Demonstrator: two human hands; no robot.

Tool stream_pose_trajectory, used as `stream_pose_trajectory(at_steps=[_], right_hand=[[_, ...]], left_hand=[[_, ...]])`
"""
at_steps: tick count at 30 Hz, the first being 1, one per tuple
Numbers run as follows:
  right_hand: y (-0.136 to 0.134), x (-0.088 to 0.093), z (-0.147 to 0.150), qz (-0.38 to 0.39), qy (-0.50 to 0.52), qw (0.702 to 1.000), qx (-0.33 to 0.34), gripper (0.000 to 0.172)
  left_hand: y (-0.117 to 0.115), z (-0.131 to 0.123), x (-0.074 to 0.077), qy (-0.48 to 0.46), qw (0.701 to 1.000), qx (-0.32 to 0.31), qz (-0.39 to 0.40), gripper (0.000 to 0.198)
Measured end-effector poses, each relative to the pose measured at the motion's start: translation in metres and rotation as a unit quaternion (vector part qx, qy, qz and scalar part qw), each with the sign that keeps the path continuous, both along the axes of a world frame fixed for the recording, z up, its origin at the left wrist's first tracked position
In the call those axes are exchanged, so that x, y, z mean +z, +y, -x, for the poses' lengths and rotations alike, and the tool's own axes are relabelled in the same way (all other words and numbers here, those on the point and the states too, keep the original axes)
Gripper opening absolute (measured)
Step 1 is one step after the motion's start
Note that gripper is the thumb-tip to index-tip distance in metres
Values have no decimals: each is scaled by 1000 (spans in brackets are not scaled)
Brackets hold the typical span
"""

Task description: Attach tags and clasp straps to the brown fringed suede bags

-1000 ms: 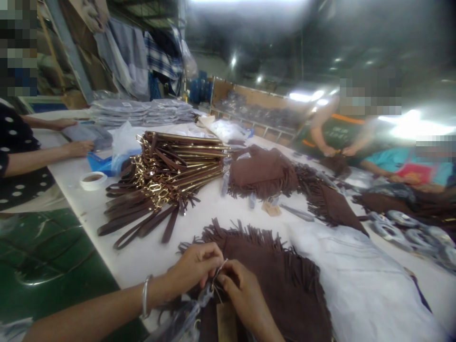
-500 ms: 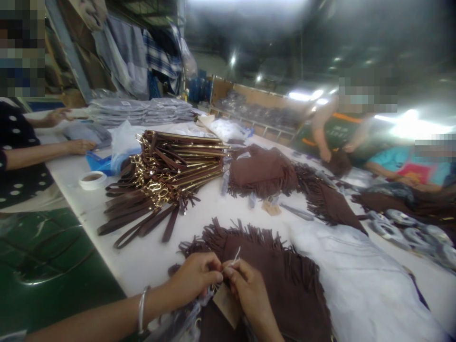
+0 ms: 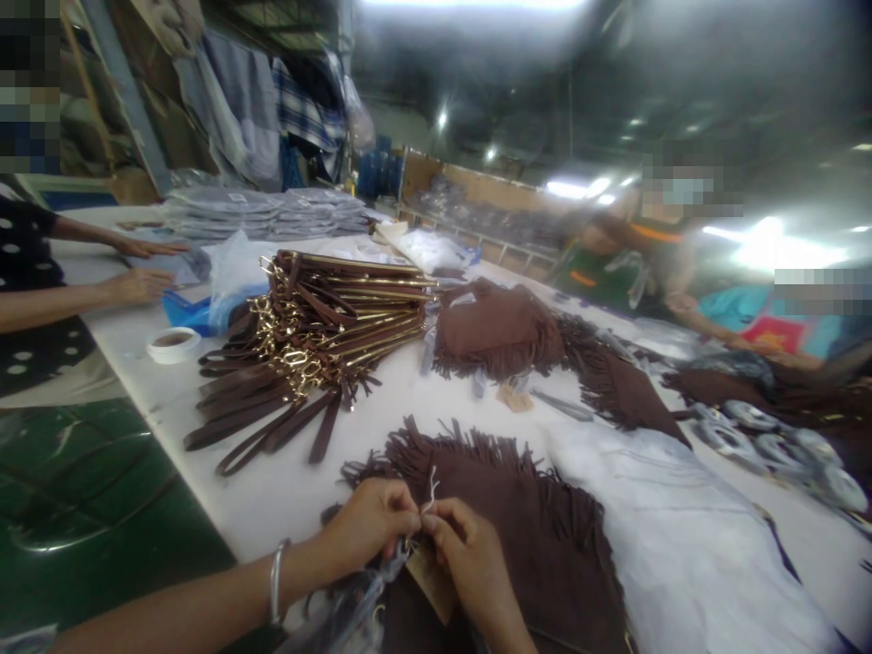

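My left hand [image 3: 377, 527] and my right hand [image 3: 470, 554] meet fingertip to fingertip, each pinching a thin white string [image 3: 431, 490] whose loose ends stick up. A brown paper hang tag [image 3: 431, 581] dangles under the pinch, partly behind my right hand. Below both hands lies a dark brown fringed bag [image 3: 504, 509], its fringe spread toward the far side. Clear plastic wrapping [image 3: 351, 610] covers something beneath my left wrist; what it wraps is hard to make out.
A pile of brown straps with gold clasps [image 3: 320, 327] lies ahead, near a white tape roll [image 3: 173, 345]. More fringed bags [image 3: 500, 331] sit beyond. White plastic sheeting [image 3: 668, 536] covers the right side. Co-workers' hands [image 3: 140, 283] are at left; other people work at far right.
My fingertips have drawn closer together on the string, and its loose ends now point straighter up. At the left, a co-worker's hand has moved forward over a plastic-wrapped item.
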State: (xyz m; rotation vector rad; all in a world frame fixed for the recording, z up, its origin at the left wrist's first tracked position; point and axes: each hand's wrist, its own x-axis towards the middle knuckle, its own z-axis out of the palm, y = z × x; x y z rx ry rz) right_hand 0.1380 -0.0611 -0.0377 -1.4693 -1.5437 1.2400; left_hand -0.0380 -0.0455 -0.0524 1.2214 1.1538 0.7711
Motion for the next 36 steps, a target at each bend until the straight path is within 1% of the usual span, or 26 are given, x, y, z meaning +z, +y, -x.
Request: stream_pose_trajectory(at_steps=[7, 11, 16, 18, 21, 23, 25, 27, 29, 30, 32, 33, 34, 36], right_hand=[[-4, 3, 3, -32, -31, 999, 8, 16], [-6, 3, 4, -40, -48, 998, 15, 17], [-7, 4, 4, -65, -82, 994, 26, 18], [-7, 4, 4, -77, -104, 991, 26, 19], [-5, 2, 7, -99, -157, 982, 18, 18], [-5, 1, 9, -105, -193, 975, 17, 18], [-8, 3, 8, -107, -209, 972, 20, 18], [-13, 8, 1, -111, -200, 973, 31, 17], [-21, 10, -10, -118, -178, 974, 73, 16], [-25, 10, -18, -126, -167, 972, 107, 21], [-34, 7, -32, -148, -158, 960, 178, 39], [-37, 3, -38, -163, -162, 953, 197, 46], [-40, 0, -42, -179, -171, 948, 198, 46], [-41, -5, -45, -210, -192, 943, 173, 34]], left_hand=[[-3, -1, 6, 8, 1000, 5, -12, 14], [-2, 2, 4, -9, 1000, 16, 13, 17], [-1, 8, 8, -54, 997, -6, 50, 27], [-2, 11, 12, -107, 991, -32, 77, 26], [-1, 15, 16, -202, 964, -96, 146, 21], [2, 19, 17, -216, 946, -152, 190, 21], [7, 22, 18, -203, 934, -202, 213, 23], [11, 26, 18, -202, 931, -219, 213, 30], [14, 29, 18, -210, 934, -204, 203, 39], [15, 31, 18, -207, 938, -194, 197, 44], [16, 34, 16, -184, 947, -187, 183, 50], [16, 35, 15, -170, 951, -191, 173, 53], [16, 36, 15, -156, 954, -197, 162, 56], [16, 36, 14, -137, 958, -209, 137, 64]])
